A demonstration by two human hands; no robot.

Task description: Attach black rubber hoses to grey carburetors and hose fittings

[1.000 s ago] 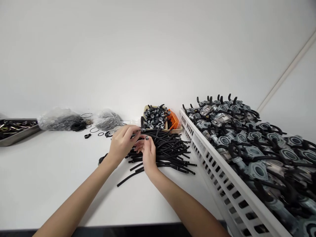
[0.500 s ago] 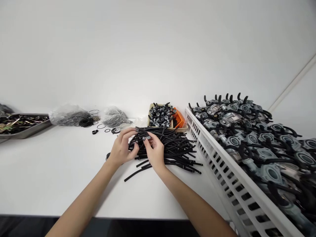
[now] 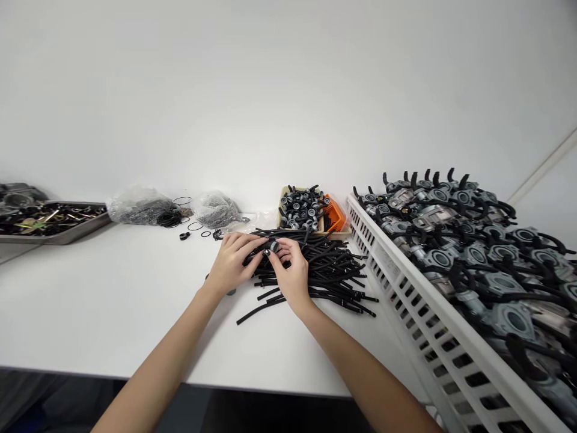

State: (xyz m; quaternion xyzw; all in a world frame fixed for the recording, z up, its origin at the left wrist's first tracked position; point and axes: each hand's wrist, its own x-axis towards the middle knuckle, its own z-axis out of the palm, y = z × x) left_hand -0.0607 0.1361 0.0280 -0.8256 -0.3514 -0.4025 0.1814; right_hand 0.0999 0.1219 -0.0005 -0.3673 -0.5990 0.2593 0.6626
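Note:
Between the fingertips of both hands is a small round grey metal cap (image 3: 274, 246), above the left end of a heap of black rubber hoses (image 3: 333, 258). My left hand (image 3: 232, 261) is closed from the left, its thumb and fingers pinching at the cap; a dark part beside it is mostly covered. My right hand (image 3: 291, 270) pinches the cap from the right, fingers curled. Whether a hose is joined to the cap is hidden by the fingers. A small dark round piece (image 3: 231, 292) lies partly hidden beneath my left wrist.
A yellow bin (image 3: 282, 198) of small caps with short black hoses stands behind the heap, beside an orange basket (image 3: 334, 214). A long white crate (image 3: 406, 279) of metal housings runs along the right. Plastic bags (image 3: 139, 204), black rings (image 3: 206, 234) and a metal tray (image 3: 90, 225) lie left.
The grey cap has turned and shows more plainly between the fingers. My left fingers have closed in nearer to the right hand. The whole view has shifted slightly.

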